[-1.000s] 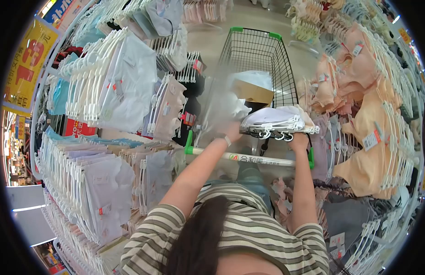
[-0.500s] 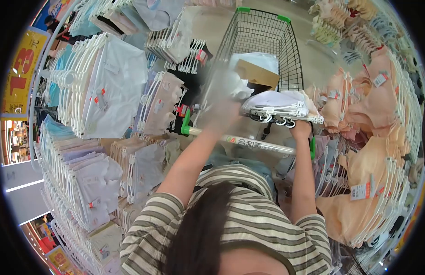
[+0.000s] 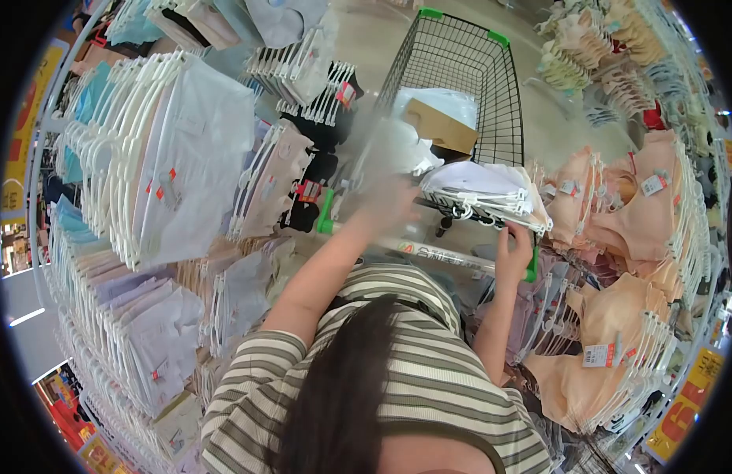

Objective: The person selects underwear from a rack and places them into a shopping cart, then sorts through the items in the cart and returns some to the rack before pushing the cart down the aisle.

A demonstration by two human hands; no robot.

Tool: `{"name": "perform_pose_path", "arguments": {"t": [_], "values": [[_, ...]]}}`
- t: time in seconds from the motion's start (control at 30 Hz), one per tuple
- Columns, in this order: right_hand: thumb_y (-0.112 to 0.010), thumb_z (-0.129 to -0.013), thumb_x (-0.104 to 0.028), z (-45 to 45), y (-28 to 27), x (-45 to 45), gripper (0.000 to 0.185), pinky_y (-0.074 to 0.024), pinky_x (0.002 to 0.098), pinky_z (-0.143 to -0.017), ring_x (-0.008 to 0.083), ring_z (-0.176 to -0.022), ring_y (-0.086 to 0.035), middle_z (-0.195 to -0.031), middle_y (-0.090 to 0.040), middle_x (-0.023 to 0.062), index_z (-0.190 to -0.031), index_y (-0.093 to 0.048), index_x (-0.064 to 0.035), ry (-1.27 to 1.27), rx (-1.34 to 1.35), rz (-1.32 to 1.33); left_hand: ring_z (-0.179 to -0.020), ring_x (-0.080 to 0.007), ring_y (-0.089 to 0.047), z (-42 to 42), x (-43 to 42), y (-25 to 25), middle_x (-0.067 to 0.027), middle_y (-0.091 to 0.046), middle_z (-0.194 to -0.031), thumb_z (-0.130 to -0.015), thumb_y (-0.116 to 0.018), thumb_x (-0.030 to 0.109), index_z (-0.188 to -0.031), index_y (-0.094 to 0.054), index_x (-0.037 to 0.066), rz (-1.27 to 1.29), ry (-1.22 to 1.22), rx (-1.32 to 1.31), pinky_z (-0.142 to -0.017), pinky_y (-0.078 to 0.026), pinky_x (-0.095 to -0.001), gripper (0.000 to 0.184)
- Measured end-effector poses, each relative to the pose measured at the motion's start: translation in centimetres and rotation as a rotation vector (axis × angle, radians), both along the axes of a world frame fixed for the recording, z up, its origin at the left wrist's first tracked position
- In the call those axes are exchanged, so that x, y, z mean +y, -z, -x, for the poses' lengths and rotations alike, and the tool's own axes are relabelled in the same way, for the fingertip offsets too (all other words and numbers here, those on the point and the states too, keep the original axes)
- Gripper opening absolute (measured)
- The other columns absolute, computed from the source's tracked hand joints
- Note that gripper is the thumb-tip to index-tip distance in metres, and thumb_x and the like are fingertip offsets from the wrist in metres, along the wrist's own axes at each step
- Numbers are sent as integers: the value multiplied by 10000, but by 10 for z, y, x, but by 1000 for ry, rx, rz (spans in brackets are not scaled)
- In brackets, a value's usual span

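Note:
A shopping cart (image 3: pixel 500 110) with green corners stands in front of me. White garments on hangers (image 3: pixel 476 180) lie at its near end, above the handle bar (image 3: pixel 437 254). My right hand (image 3: pixel 514 246) is at the right edge of these hangers, its fingertips touching or close to them. My left hand (image 3: pixel 391 201) is blurred, left of the hangers and over the handle side; its fingers cannot be made out. Beyond, a brown cardboard box (image 3: pixel 441 126), a white crumpled item (image 3: pixel 417 152) and a pale packet (image 3: pixel 446 101) lie in the cart.
Racks of pale underwear (image 3: pixel 196 142) on white hangers line the left side. Peach bras (image 3: pixel 634 316) hang on racks at the right. Yellow price signs (image 3: pixel 686 407) show at the edges. Bare floor (image 3: pixel 532 39) shows around the cart's far end.
The cart has shifted slightly up and right in view. My right hand has moved down a little from the hangers, with its fingers now showing. The right racks appear lower.

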State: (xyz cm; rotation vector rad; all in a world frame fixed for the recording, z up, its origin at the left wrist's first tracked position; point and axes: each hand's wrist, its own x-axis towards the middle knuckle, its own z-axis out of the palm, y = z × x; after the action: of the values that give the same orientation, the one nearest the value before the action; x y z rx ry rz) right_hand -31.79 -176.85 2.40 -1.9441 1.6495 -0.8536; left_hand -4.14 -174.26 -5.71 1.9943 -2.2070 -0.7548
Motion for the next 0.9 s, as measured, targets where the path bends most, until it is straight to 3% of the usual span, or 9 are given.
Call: {"name": "perform_pose_path", "arguments": {"t": [0.13, 0.2, 0.37, 0.47, 0.57, 0.6, 0.7, 0.83, 0.9], "values": [[-620, -773, -117, -58, 3, -11, 232, -457, 334, -794, 263, -857, -612, -902, -646, 134, -967, -618, 8, -151, -289, -317, -978, -269, -563, -50, 16, -69, -126, -604, -1010, -780, -592, 324, -912, -621, 115, 391, 197, 333, -820, -445, -398, 249], [-626, -771, -162, -92, 13, -25, 280, -459, 333, -790, 272, -863, -616, -920, -644, 154, -990, -612, 13, -310, -218, -423, -773, -287, -592, -72, 13, -74, -120, -615, -840, -762, -583, 268, -899, -572, 59, 52, -362, 217, -672, -463, -383, 251], [-649, -736, -325, -150, 117, -60, 441, -457, 314, -770, 215, -912, -595, -975, -637, 154, -1010, -605, 18, -618, 141, -571, -796, -311, -592, -115, -10, -8, -135, -613, -856, -754, -612, 281, -917, -565, 49, 116, -522, 290, -713, -463, -409, 287], [-669, -707, -305, -183, 123, -63, 470, -456, 308, -771, 207, -896, -592, -1008, -625, 153, -1042, -589, 14, -635, 162, -803, -825, -329, -592, -124, -23, 37, -153, -613, -881, -773, -598, 314, -938, -568, 49, 158, -466, 242, -739, -467, -407, 314], [-660, -707, -245, -217, 69, -57, 456, -456, 310, -768, 197, -874, -586, -998, -620, 140, -1069, -570, 17, -547, 189, -970, -875, -349, -585, -118, -29, 41, -160, -621, -902, -788, -572, 382, -959, -582, 66, -110, -336, 145, -772, -461, -420, 360], [-646, -707, -204, -210, 120, -54, 440, -458, 313, -755, 196, -854, -587, -967, -624, 126, -1072, -563, 28, -563, -90, -891, -896, -355, -579, -115, -29, 31, -159, -624, -903, -796, -550, 408, -945, -595, 76, -171, -315, 110, -771, -459, -430, 367], [-633, -714, -182, -224, 85, -40, 402, -461, 309, -736, 191, -828, -588, -956, -628, 103, -1054, -575, 23, -446, -306, -826, -915, -356, -571, -114, -26, 45, -151, -631, -894, -810, -513, 437, -905, -619, 95, -205, -296, 67, -804, -434, -457, 370], [-625, -719, -188, -227, 57, -40, 350, -460, 330, -723, 224, -860, -596, -926, -624, 185, -992, -595, 29, -464, -33, -835, -906, -334, -567, -118, -24, 47, -139, -633, -870, -838, -470, 422, -848, -635, 97, -171, -255, 123, -910, -331, -505, 364], [-638, -710, -215, -224, 53, -34, 331, -460, 345, -728, 264, -853, -598, -873, -623, 204, -919, -610, 41, -514, -81, -697, -908, -324, -564, -119, -17, 42, -135, -633, -857, -847, -462, 403, -837, -635, 96, -105, -241, 151, -921, -294, -518, 353]]}}
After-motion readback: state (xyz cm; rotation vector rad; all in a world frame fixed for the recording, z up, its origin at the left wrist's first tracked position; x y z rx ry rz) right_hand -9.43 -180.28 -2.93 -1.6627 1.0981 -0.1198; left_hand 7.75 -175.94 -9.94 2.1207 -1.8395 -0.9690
